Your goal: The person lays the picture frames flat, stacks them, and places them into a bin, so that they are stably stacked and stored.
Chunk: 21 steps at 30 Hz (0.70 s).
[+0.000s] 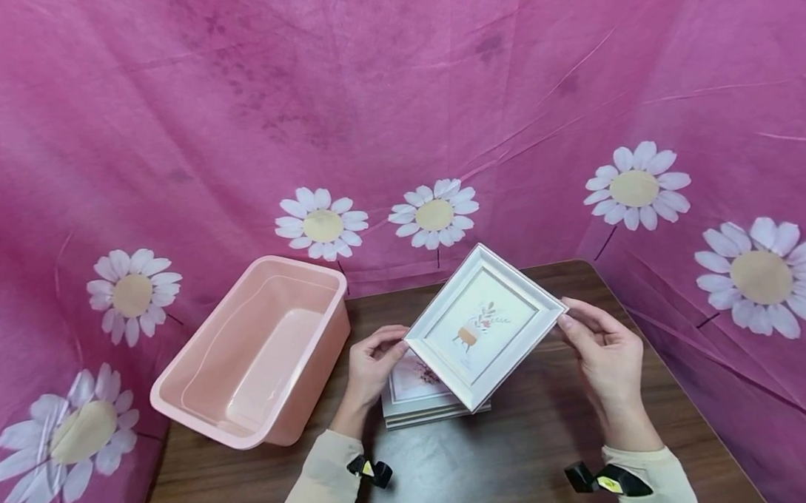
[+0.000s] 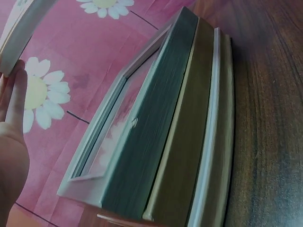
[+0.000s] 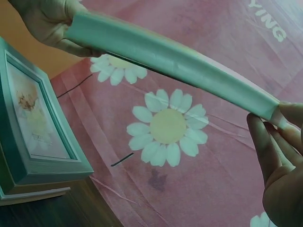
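Note:
A white picture frame (image 1: 483, 326) with a potted-plant print is held up, tilted, between both hands. My left hand (image 1: 372, 363) pinches its left corner with thumb and fingers. At the opposite corner my right hand (image 1: 605, 355) grips it the same way. Below it, a stack of picture frames (image 1: 415, 406) lies on the table, partly covered by the raised one; the top one shows a flower print. In the left wrist view the stack (image 2: 156, 127) appears edge-on. The right wrist view shows the held picture frame (image 3: 175, 66) from its edge, a hand at each end.
A pink plastic tub (image 1: 317, 365) stands on the left side of the brown wooden table (image 1: 543, 439). Pink cloth (image 1: 397, 96) with large daisies hangs behind and at both sides. Each wrist wears a black strap (image 1: 611, 481).

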### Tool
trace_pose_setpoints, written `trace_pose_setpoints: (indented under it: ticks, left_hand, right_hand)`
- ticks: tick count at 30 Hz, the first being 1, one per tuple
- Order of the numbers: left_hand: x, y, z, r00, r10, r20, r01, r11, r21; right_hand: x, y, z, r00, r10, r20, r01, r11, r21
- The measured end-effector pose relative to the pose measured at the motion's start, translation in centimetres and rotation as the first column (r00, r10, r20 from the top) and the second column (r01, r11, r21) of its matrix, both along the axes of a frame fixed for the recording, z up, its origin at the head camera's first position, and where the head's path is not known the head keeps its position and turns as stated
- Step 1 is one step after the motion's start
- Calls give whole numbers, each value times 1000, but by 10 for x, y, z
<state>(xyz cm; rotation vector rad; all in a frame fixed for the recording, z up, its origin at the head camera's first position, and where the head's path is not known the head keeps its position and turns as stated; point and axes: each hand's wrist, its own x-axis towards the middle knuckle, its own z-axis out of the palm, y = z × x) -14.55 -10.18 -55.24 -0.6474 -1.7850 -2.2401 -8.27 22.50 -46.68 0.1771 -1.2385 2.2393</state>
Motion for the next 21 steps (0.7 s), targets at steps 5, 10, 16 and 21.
trace_pose_setpoints:
  ticks: [5, 10, 16, 21]
  left_hand:
    - [2, -3, 0, 999, 12, 33, -14, 997, 69]
    - [3, -6, -1, 998, 12, 63, -18, 995, 95]
    - [4, -10, -2, 995, 48, 91, -58, 992, 114]
    - [4, -11, 0, 989, 117, 93, -127, 986, 110]
  right_hand:
    - [2, -2, -4, 1000, 4, -4, -4, 996, 86]
    - [4, -5, -6, 999, -16, 28, 13, 993, 113]
    - [7, -6, -11, 996, -54, 77, 30, 960, 278]
    - [9, -7, -18, 996, -70, 57, 39, 904, 427]
